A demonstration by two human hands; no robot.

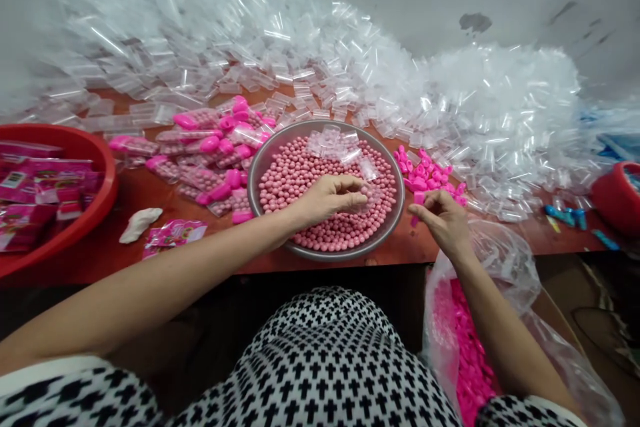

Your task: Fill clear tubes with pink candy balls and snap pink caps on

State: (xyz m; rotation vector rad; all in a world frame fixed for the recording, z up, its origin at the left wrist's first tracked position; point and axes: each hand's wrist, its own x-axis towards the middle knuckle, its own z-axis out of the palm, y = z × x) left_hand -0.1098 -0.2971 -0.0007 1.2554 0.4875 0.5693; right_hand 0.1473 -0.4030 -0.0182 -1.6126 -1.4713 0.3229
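Note:
A grey metal bowl (pixel 327 255) of pink beads (pixel 285 177) stands at the table's front edge, with small clear plastic pieces (pixel 333 145) on the beads. Over the beads is my left hand (pixel 335 200), its thumb and fingers closed on a clear piece (pixel 371 197). Right of the bowl, my right hand (pixel 443 219) pinches a small pink plastic part (pixel 419 197). Just behind it lies a pile of pink parts (pixel 427 170). Left of the bowl are clear tubes filled with pink beads (pixel 197 177), with pink ends.
Clear plastic tubes (pixel 325 47) are heaped along the wall. A red basin (pixel 107 180) with pink packets stands left, near a white lump (pixel 140 225). A clear bag of pink parts (pixel 470 347) hangs below the edge. Blue pieces (pixel 565 215) and a red container (pixel 617 197) are at right.

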